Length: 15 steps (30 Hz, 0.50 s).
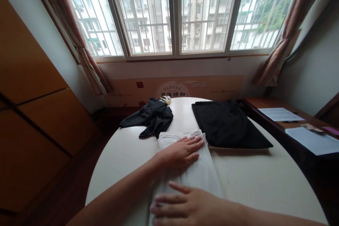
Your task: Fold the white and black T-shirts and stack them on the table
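Observation:
A white folded cloth, perhaps a garment, lies lengthwise on the round white table in front of me. Flat on its far end rests my left hand, fingers outstretched and slightly apart. Nearer to me, my right hand is spread over the cloth's near part, its fingers pointing left; whether it touches the fabric I cannot tell. Neither hand grips anything. The cloth's near end is partly hidden by the right hand and the frame's lower edge.
Beyond the cloth at left lies a crumpled dark garment with a yellow-and-white bit at its tip. A folded black cloth lies to the right. A brown side table holds papers. Barred windows stand behind.

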Tool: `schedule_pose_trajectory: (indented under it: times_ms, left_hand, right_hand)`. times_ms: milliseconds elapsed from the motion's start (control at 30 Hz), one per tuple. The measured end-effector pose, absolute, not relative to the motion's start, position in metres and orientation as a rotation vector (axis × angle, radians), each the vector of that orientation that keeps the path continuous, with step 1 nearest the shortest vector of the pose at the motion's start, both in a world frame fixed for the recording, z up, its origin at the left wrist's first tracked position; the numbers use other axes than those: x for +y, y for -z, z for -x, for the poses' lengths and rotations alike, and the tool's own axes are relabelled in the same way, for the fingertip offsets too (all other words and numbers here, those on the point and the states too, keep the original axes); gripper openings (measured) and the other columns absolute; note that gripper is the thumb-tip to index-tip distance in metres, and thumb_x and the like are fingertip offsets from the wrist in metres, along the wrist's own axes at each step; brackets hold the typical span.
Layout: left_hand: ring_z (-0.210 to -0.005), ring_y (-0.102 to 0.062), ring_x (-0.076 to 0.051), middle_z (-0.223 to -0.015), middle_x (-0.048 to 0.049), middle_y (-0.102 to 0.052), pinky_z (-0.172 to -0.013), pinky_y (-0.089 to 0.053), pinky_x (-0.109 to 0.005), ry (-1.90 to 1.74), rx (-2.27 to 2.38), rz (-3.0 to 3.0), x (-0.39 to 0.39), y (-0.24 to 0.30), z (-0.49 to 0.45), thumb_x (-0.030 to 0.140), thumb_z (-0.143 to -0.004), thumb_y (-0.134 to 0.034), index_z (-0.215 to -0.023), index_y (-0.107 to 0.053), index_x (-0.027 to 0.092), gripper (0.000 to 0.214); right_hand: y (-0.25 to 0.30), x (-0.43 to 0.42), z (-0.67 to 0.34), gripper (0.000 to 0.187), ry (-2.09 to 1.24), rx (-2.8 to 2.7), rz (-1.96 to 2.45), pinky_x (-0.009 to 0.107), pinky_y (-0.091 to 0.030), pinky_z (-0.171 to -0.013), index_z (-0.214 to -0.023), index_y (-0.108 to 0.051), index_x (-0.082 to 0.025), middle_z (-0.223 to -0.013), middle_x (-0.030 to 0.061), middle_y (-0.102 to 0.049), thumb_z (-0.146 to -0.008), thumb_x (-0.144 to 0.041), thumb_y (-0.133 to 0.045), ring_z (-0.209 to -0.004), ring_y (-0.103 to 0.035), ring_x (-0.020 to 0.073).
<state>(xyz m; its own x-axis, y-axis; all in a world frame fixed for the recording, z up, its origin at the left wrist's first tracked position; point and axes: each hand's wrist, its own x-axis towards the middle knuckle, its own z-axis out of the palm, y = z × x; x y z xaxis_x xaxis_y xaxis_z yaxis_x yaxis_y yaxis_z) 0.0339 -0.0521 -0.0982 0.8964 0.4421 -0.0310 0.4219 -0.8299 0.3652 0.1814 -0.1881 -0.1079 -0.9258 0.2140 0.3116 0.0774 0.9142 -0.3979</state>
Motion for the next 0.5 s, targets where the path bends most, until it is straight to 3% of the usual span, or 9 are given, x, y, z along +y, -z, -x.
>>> schedule_pose_trajectory:
  times_ms: [100, 200, 300, 400, 500]
  left_hand:
    - [-0.164, -0.021, -0.023, -0.176, -0.0076, -0.026, -0.134, -0.018, -0.043, -0.163, 0.673, -2.684, -0.039, 0.098, -0.022, 0.038, -0.111, -0.039, -0.17, -0.03, 0.02, 0.062]
    - [-0.163, -0.026, -0.023, -0.174, -0.0086, -0.032, -0.134, -0.019, -0.042, -0.192, 0.752, -2.688, -0.028, 0.1, -0.012, 0.036, -0.111, -0.04, -0.167, -0.037, 0.02, 0.059]
    - [-0.162, -0.027, -0.025, -0.173, -0.0097, -0.033, -0.134, -0.019, -0.044, -0.165, 0.782, -2.702, -0.026, 0.1, -0.011, 0.038, -0.111, -0.039, -0.166, -0.04, 0.019, 0.058]
    - [-0.163, -0.026, -0.026, -0.174, -0.0128, -0.031, -0.133, -0.019, -0.045, -0.129, 0.802, -2.713, -0.028, 0.098, -0.012, 0.043, -0.111, -0.037, -0.167, -0.038, 0.017, 0.061]
    - [-0.162, -0.026, -0.028, -0.174, -0.014, -0.03, -0.133, -0.02, -0.047, -0.114, 0.815, -2.721, -0.03, 0.097, -0.013, 0.045, -0.111, -0.037, -0.167, -0.037, 0.017, 0.063]
  right_hand:
    - [0.089, -0.174, -0.194, 0.069, -0.624, -2.714, 0.482, 0.049, -0.013, -0.134, -0.169, -0.033, -0.016, -0.171, 0.0147, -0.038, -0.107, -0.039, -0.056, -0.161, -0.028, 0.028]
    - [0.084, -0.168, -0.199, 0.083, -0.678, -2.751, 0.583, 0.056, -0.011, -0.134, -0.171, -0.027, -0.016, -0.174, 0.0174, -0.028, -0.103, -0.05, -0.06, -0.162, -0.025, 0.0338]
    - [0.099, -0.175, -0.192, 0.076, -0.598, -2.794, 0.477, 0.055, -0.01, -0.134, -0.171, -0.024, -0.018, -0.173, 0.0149, -0.033, -0.108, -0.046, -0.054, -0.161, -0.029, 0.03]
    - [0.126, -0.189, -0.179, 0.058, -0.388, -2.809, 0.333, 0.053, -0.02, -0.133, -0.169, -0.028, -0.017, -0.169, 0.0125, -0.041, -0.114, -0.034, -0.042, -0.157, -0.038, 0.0246]
    - [0.142, -0.2, -0.169, 0.05, -0.289, -2.801, 0.176, 0.046, -0.025, -0.132, -0.165, -0.034, -0.02, -0.17, 0.0067, -0.04, -0.116, -0.032, -0.037, -0.157, -0.038, 0.0201]
